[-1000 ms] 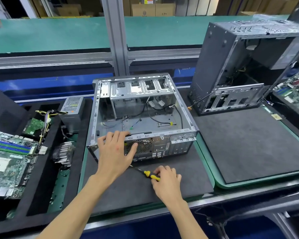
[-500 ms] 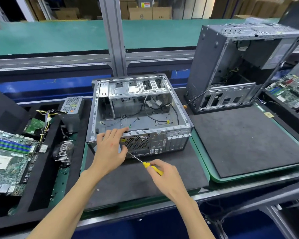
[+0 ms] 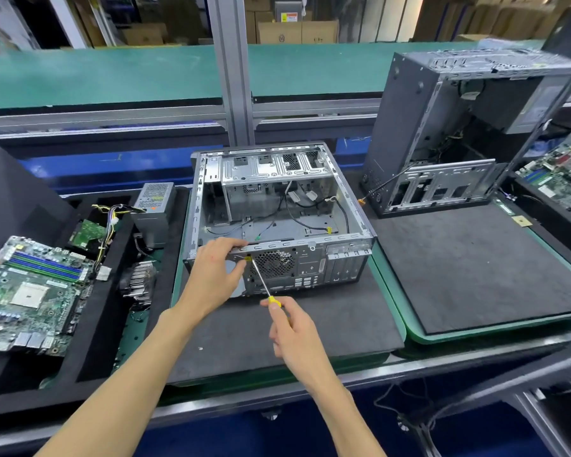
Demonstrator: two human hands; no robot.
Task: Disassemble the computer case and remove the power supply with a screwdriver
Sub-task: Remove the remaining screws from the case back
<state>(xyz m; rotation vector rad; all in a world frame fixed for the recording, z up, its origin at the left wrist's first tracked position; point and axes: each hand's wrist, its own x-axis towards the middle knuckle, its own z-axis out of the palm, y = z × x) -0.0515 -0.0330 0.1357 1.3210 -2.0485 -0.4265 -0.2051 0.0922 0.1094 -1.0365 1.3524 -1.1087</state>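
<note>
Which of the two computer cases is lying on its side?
The centre computer case, open side up, with the left hand on its rear panel. The right-hand case stands upright on the other mat.

A grey metal computer case [image 3: 279,222] is laid on its side on a dark foam mat [image 3: 244,338], with the open side turned upward and the rear panel facing the camera. Inside it, an empty drive cage at the far end and loose black cables on the floor are seen. A round fan grille and slot covers are set in the rear panel. A screwdriver [image 3: 265,284] with a yellow handle and a thin steel shaft is angled up and to the left, its tip placed at the rear panel just left of the fan grille. A grey power supply [image 3: 153,212] with yellow and black wires is stood apart, left of the case.
</note>
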